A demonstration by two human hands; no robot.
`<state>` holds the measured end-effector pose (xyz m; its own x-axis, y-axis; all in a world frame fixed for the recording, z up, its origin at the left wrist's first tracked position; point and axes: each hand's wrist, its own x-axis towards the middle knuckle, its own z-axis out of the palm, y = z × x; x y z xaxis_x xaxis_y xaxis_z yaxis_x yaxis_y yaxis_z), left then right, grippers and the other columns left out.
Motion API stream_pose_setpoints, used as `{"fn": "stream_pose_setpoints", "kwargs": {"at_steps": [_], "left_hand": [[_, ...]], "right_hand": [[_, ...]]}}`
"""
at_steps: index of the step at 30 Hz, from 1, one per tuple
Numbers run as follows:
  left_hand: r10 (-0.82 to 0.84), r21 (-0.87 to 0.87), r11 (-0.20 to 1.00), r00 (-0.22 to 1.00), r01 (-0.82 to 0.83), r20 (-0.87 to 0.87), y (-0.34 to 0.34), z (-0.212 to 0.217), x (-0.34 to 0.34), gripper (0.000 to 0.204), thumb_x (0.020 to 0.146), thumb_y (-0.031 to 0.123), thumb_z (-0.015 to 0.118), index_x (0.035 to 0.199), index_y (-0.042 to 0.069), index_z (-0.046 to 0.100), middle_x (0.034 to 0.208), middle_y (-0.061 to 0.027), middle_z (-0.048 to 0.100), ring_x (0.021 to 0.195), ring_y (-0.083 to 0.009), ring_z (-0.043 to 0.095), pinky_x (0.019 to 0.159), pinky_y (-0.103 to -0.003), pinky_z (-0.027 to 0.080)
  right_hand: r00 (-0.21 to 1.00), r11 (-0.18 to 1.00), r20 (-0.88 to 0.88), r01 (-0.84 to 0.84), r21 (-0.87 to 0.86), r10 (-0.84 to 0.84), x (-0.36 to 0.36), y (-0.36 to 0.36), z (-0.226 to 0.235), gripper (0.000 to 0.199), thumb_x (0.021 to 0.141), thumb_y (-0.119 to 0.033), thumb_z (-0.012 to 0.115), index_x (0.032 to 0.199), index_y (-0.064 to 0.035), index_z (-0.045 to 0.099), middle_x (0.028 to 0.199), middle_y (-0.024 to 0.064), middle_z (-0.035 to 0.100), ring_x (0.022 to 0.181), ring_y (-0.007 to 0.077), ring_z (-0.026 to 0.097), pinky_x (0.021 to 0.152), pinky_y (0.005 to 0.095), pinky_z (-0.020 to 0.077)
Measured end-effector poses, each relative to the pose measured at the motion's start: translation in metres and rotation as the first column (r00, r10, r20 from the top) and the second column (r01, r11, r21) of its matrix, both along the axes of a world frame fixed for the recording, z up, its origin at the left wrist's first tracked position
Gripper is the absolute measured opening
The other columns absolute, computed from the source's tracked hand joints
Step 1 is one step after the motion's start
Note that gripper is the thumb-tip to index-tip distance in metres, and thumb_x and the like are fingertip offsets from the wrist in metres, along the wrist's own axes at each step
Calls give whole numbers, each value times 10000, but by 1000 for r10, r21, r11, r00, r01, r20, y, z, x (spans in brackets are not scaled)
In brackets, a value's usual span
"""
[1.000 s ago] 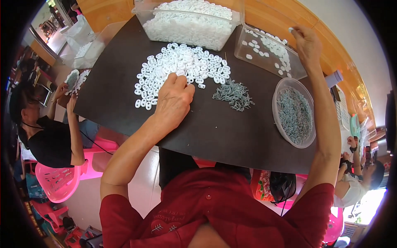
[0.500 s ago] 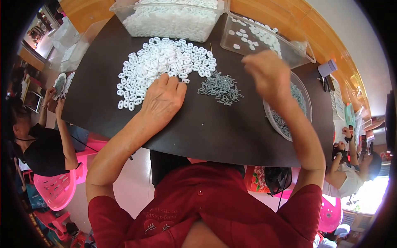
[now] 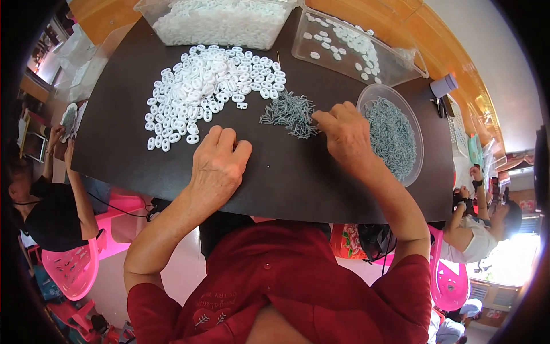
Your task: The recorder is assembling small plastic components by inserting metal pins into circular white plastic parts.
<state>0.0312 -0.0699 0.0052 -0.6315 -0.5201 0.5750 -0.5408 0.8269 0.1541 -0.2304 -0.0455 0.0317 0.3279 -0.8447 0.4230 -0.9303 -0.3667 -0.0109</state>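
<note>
A heap of white oval plastic pieces with two holes each (image 3: 200,80) is spread over the dark table, left of the middle. To its right lies a small pile of grey screws (image 3: 291,113). My left hand (image 3: 219,160) is closed, knuckles up, in front of the white pieces; whatever its fingers hold is hidden beneath them. At the right edge of the screw pile, my right hand (image 3: 346,135) has its thumb and index finger pinched together. Anything between those fingertips is too small to make out.
A round clear tub of grey screws (image 3: 419,135) stands right of my right hand. Behind are a large clear bin of white pieces (image 3: 223,37) and a shallower bin (image 3: 321,64). A purple cup (image 3: 443,86) is at the far right. Other people sit on both sides.
My left hand has drawn back from the white pieces toward the table's near edge. My right hand has come down and left from above the tub to the screw pile.
</note>
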Motion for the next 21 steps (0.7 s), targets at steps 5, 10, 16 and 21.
{"fn": "stream_pose_setpoints", "kwargs": {"at_steps": [5, 10, 16, 21], "left_hand": [[119, 156, 981, 993, -113, -28, 1, 7, -2, 204, 631, 2, 707, 792, 17, 583, 771, -83, 487, 729, -259, 509, 577, -346, 430], [89, 251, 965, 995, -76, -43, -2, 5, 0, 168, 662, 18, 693, 765, 45, 563, 767, -90, 481, 743, -265, 507, 590, -380, 435], [92, 274, 958, 996, -83, -21, -5, 9, -1, 183, 671, 14, 685, 787, 51, 548, 768, -91, 484, 747, -265, 509, 594, -382, 439], [96, 200, 976, 995, -89, -24, 2, 7, 0, 208, 667, 6, 691, 804, 59, 544, 763, -82, 487, 741, -264, 519, 587, -375, 437]], "right_hand": [[999, 1000, 43, -9, 23, 8, 0, 4, 0, 203, 699, -3, 623, 871, -103, 661, 712, 64, 520, 702, 258, 516, 589, 371, 423], [998, 998, 12, -54, 23, 54, 18, 0, -1, 227, 691, -4, 636, 890, -109, 662, 728, 71, 522, 717, 261, 514, 593, 376, 419], [998, 998, 28, -55, -11, 55, 17, -21, -12, 249, 692, -7, 644, 912, -121, 667, 719, 67, 523, 721, 259, 521, 595, 366, 422], [986, 991, 124, -103, -89, 114, 20, -23, 0, 241, 689, -12, 668, 905, -120, 668, 715, 60, 528, 698, 253, 520, 585, 363, 421]]}}
